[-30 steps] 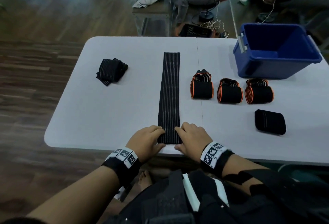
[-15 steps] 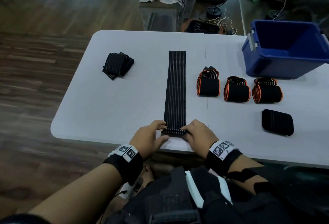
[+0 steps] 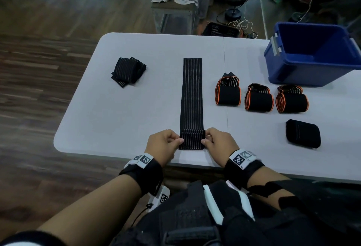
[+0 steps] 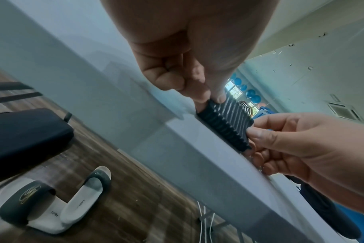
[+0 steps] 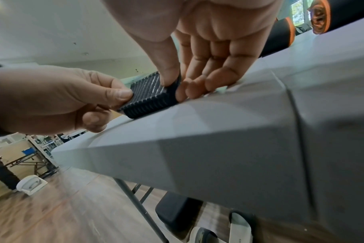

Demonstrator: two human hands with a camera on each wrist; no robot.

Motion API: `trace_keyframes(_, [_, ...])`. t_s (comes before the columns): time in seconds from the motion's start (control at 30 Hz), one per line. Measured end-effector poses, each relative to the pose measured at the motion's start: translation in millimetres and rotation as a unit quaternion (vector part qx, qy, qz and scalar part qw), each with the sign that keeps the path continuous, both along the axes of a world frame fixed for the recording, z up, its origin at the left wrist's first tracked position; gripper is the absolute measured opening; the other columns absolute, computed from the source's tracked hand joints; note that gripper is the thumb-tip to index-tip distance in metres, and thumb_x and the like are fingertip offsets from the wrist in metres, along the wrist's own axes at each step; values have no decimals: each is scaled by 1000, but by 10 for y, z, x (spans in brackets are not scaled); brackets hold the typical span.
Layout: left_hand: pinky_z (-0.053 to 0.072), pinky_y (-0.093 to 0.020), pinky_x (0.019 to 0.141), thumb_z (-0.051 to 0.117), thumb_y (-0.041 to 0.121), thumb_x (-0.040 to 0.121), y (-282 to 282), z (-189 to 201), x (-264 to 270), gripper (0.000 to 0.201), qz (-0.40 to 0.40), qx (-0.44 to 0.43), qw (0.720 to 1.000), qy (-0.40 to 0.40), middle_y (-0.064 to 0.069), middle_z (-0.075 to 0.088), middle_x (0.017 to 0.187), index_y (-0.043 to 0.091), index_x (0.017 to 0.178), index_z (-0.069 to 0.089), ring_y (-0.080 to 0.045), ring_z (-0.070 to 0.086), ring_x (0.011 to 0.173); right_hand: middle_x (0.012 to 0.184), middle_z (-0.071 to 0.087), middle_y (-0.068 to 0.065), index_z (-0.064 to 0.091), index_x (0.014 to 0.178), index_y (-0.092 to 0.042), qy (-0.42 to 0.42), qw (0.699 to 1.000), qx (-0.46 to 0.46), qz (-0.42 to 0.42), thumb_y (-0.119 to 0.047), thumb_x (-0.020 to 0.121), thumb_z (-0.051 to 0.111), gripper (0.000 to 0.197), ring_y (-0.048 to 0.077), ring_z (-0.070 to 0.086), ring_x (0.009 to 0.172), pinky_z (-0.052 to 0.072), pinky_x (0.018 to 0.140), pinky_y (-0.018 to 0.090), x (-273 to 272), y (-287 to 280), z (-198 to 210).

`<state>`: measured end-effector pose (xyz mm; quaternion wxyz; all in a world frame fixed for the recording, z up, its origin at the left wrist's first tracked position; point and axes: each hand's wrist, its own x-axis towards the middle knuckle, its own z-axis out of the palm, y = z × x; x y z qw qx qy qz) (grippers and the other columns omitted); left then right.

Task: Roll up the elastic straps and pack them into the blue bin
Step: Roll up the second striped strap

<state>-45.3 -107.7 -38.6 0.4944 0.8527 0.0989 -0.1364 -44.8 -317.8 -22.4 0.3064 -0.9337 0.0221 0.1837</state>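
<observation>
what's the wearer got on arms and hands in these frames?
Hands bare: left hand, right hand. Each wrist carries a black wrist strap topped with white fiducial tags in black-and-white squares. Forearms bare. A thin black cord hangs by the left wrist.

Dark wood-plank floor (image 3: 35,93) w/ white slippers (image 4: 52,208) under the grey surface (image 3: 117,112); pale walls, windows (image 4: 236,89) at back.
</observation>
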Motion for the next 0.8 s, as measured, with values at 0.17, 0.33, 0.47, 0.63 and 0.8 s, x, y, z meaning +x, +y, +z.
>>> trace_keyframes(0.17, [55,-26,69,76,37,85,-38,49,48,14,-38,104,994,-21,8,71,67,25,80,71,-10,69,67,108,73,9,59,122,-14,-6,997,-59,45,-29,99,53,28,29,66,104,53,87,38,29,56,-33])
trace_keyframes(0.33, [53,-28,77,69,32,92,-67,135,82,25,-107,160,978,-76,10,68,66,33,115,61,-8,66,76,78,65,1,37,133,-18,-36,996,-59,49,-24,98,54,39,23,61,73,47,66,34,20,75,24])
trace_keyframes(0.47, [51,-30,82,58,39,97,-50,91,120,34,-171,228,955,-83,3,72,78,29,129,64,-18,67,87,97,70,7,45,130,-16,-31,994,-73,69,-26,101,50,31,26,64,89,50,76,37,30,95,30])
trace_keyframes(0.63, [51,-32,87,67,54,87,8,140,103,59,-238,214,945,-72,-1,76,99,29,140,56,-19,67,99,115,65,4,51,135,-18,-18,994,-66,84,-45,93,60,51,23,61,105,48,88,34,-13,60,57])
trace_keyframes(0.8, [53,-32,87,70,29,84,87,102,150,57,-253,209,943,-58,0,75,89,31,139,54,-19,68,92,122,57,4,41,147,-19,4,988,-93,119,-37,93,64,62,22,57,112,45,93,32,0,29,23])
